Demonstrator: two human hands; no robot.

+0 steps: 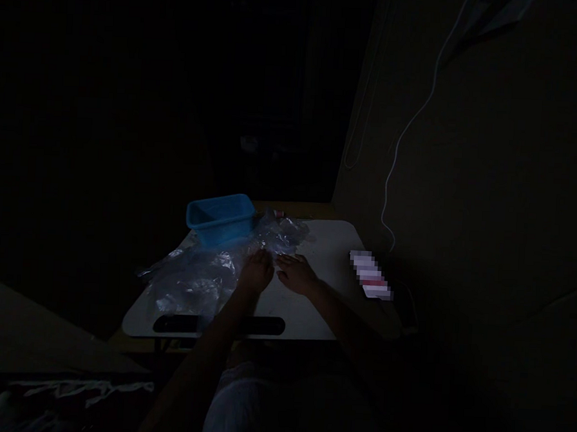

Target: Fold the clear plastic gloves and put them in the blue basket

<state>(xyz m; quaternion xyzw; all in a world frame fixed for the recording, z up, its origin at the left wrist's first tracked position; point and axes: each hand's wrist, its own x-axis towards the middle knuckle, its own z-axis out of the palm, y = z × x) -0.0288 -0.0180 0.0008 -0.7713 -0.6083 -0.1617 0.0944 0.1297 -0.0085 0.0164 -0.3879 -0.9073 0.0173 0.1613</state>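
Looking down at the white table [312, 314], we find clear plastic film [188, 285] spread to the left, with a crumpled heap [282, 232] of similar film just beyond our fingers, beside the blue basket [227, 229]. Our left hand [256, 270] lies palm down at the film's edge, its fingers bent; our right hand [296, 273] is just beside it, fingers stretched forward and thumb a little apart. In this dim light we cannot tell whether either one pinches any plastic. We judge the film to be very light and limp, slick under the fingertips, likely to cling, crease and slide, and easily torn if tugged hard. We would take hold at a loose edge or corner, thumb against forefinger, with the other palm spread flat to steady the rest.
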